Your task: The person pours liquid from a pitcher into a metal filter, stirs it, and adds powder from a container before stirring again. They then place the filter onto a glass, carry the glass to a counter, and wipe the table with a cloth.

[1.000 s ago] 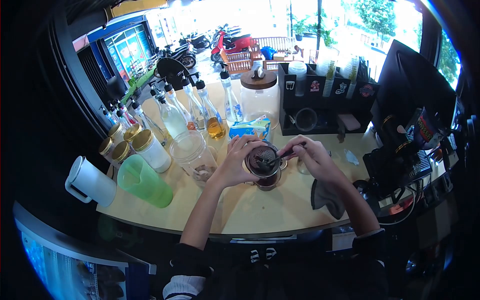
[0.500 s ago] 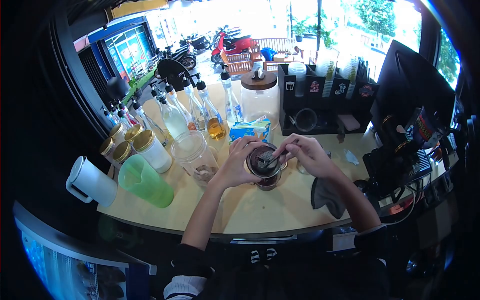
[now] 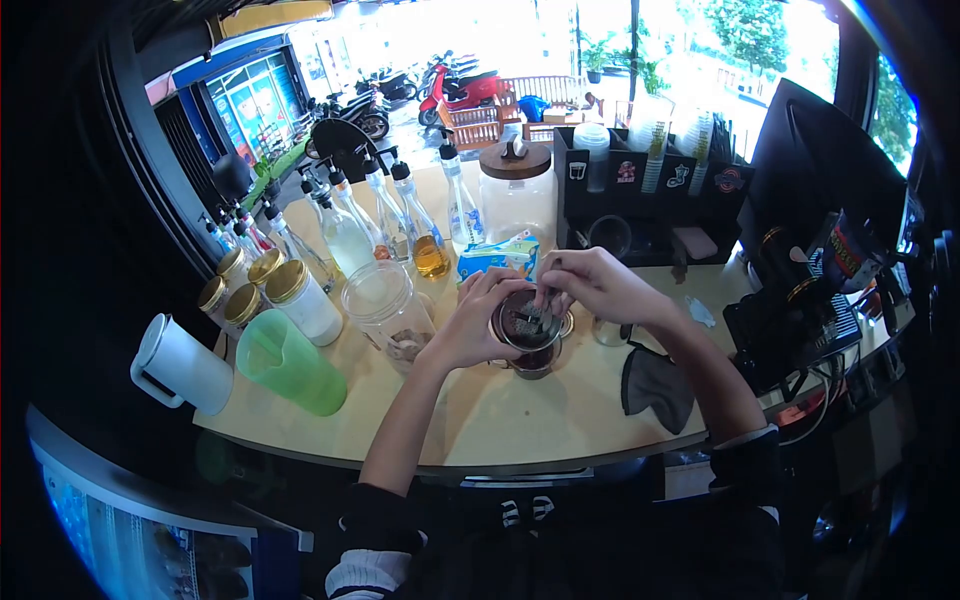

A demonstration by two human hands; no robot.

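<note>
A round metal filter cup (image 3: 524, 335) with dark grounds inside sits on a glass at the counter's middle. My left hand (image 3: 472, 318) wraps around its left side and holds it steady. My right hand (image 3: 590, 283) hovers over the cup's far right rim, fingers pinched on a small spoon (image 3: 541, 316) whose tip dips into the grounds. A small clear glass (image 3: 608, 331) stands just right of the cup, under my right wrist.
An empty clear jar (image 3: 388, 310), a green pitcher (image 3: 288, 362) and a white jug (image 3: 180, 365) stand at left. Syrup bottles (image 3: 415, 222), gold-lidded jars (image 3: 285, 285) and a lidded glass jar (image 3: 518, 190) line the back. A dark cloth (image 3: 655, 385) lies at right.
My right hand has moved left and up over the cup, and the spoon now stands more upright in the grounds. My left hand has kept its hold.
</note>
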